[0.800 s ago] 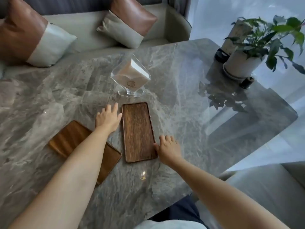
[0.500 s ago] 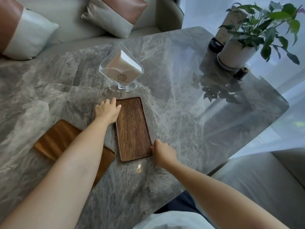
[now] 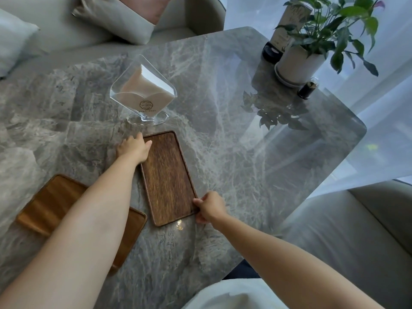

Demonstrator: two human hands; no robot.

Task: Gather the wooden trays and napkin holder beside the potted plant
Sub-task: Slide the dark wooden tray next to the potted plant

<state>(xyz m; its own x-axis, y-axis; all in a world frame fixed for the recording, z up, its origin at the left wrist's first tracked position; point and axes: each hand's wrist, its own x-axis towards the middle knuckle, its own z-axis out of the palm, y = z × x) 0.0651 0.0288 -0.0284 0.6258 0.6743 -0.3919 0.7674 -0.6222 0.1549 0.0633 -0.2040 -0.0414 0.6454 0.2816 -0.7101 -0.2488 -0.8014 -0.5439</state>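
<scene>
Both hands pinch the dark rectangular wooden tray (image 3: 168, 177) at opposite corners, left hand (image 3: 133, 148) closed on the far-left corner, right hand (image 3: 209, 207) clamped on the near-right, probably to lift it level. It lies flat mid grey marble table (image 3: 223, 130), well apart from the white-potted green plant (image 3: 299, 63) at far right. The lighter brown wooden tray (image 3: 55, 204) under the left forearm and the clear acrylic napkin holder (image 3: 143, 94) beyond sit untouched.

Your forearms are bare, with no sleeves reaching your left hand (image 3: 133, 146) or right hand (image 3: 210, 207). At six o'clock, you wear a white top (image 3: 234, 295) over dark trousers (image 3: 244, 269).
</scene>
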